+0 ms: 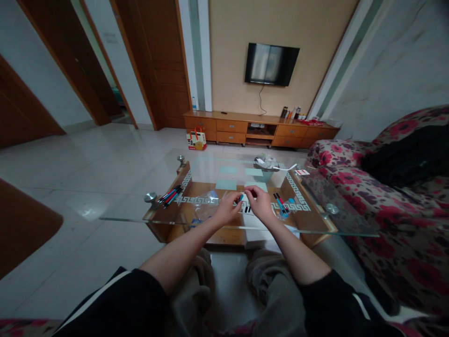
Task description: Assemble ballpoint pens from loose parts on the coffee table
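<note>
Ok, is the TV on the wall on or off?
Off, as far as it shows: the TV screen is dark, with only a pale, window-like reflection across it and no picture.

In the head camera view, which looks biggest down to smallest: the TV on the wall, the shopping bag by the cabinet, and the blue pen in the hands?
1. TV
2. Shopping bag
3. Blue pen, mostly hidden between the left hand and right hand

These are apparent sizes only; TV and bag are far off.
</note>
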### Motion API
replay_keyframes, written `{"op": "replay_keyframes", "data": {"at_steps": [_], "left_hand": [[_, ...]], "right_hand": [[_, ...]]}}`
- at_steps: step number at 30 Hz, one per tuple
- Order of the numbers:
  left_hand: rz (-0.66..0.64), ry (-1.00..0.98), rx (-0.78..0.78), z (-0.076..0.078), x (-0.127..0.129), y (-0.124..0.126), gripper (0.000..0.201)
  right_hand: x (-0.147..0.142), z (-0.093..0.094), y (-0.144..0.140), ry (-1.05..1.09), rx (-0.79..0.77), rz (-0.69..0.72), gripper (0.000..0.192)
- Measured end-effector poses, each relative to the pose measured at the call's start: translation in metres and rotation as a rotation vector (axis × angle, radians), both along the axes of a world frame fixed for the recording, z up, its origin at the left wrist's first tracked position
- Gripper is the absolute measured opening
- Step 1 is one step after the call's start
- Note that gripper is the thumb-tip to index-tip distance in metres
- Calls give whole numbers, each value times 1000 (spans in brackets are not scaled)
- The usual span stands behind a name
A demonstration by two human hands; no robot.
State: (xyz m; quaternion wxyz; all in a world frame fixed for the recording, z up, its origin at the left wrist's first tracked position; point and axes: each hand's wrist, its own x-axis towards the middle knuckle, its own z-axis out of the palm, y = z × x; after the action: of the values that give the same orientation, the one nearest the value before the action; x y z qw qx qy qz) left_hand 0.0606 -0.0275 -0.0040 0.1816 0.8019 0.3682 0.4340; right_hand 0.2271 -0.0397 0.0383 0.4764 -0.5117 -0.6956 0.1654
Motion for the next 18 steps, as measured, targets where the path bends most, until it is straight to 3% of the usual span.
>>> {"op": "replay_keyframes", "data": {"at_steps": [18], "left_hand": [[21,-47,-23,-1,5,2,23]], "right_hand": [[6,-1,-3,-170,83,69,25]]}}
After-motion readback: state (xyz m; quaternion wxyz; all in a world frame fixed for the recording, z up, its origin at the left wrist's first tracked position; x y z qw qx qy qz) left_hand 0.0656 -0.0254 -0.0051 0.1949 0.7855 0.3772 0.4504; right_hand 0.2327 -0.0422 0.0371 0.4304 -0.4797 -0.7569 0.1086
